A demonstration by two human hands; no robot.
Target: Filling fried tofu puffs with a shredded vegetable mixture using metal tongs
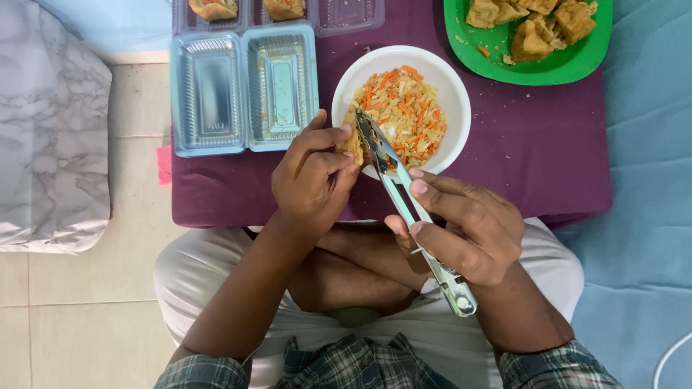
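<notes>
Stuffing is eased when the tofu pocket (352, 141), pinched in the left hand (311, 180), is kept over the white bowl (455, 94); tongs (404, 202), clamped in the right hand (468, 230), are pressed together on vegetable shreds (404, 115).

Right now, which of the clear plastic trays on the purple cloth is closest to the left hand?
The right one of the two empty trays, next to the white bowl. The left hand is just below it; the other empty tray lies further left.
</notes>
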